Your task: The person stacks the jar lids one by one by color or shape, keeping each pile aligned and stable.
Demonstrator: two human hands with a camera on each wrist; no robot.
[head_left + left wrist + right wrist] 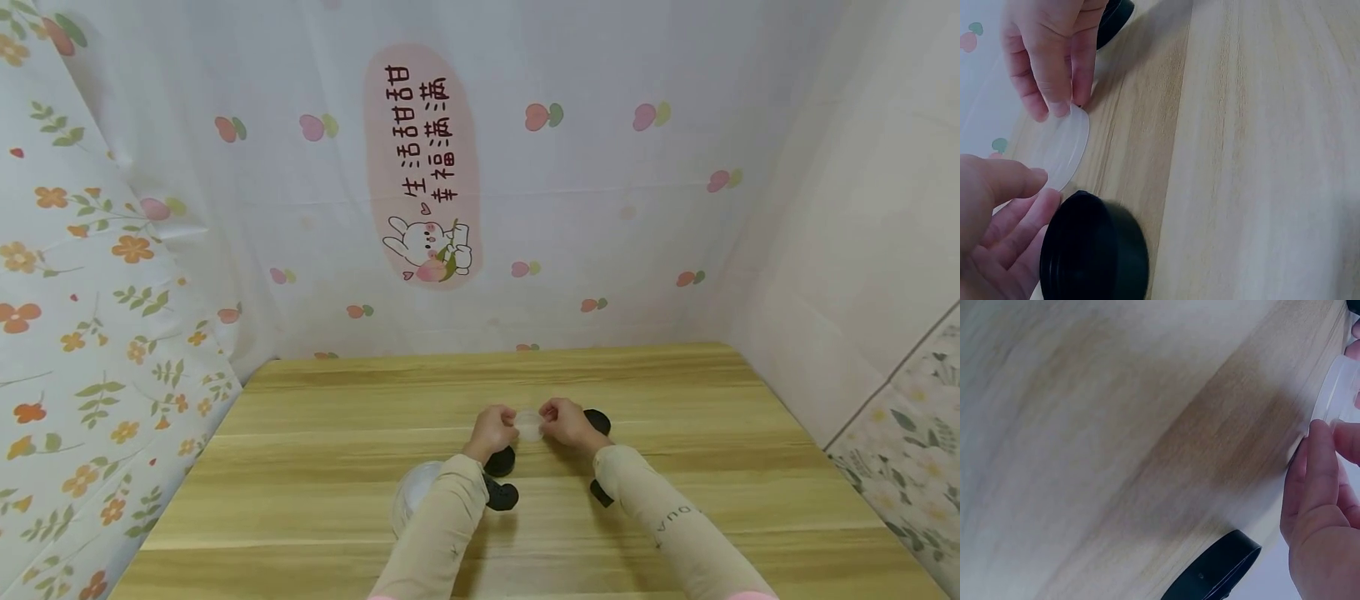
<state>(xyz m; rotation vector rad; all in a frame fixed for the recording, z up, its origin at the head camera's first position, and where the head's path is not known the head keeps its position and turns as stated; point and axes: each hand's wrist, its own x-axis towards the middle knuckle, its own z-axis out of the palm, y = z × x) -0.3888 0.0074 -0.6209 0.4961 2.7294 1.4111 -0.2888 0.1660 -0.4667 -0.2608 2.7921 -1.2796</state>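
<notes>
A thin, round, translucent plastic lid [528, 425] is held above the wooden table between both hands. My left hand [494, 429] pinches its left edge; in the left wrist view the thumb [1030, 179] lies above the rim and the fingers below. On the opposite edge, my right hand [568, 422] grips the lid between thumb and fingertips, as the right wrist view also shows with the lid [1334, 394] at its right border. A clear round bowl-like container [405, 493] stands partly hidden behind the left forearm.
Black round pieces sit close by each wrist, one beside the left hand [1094, 250] and one near the right [1213, 569]. The wood-grain table [315, 467] reaches back to a patterned cloth wall [600, 208]. Floral cloth [90, 400] hangs on the left.
</notes>
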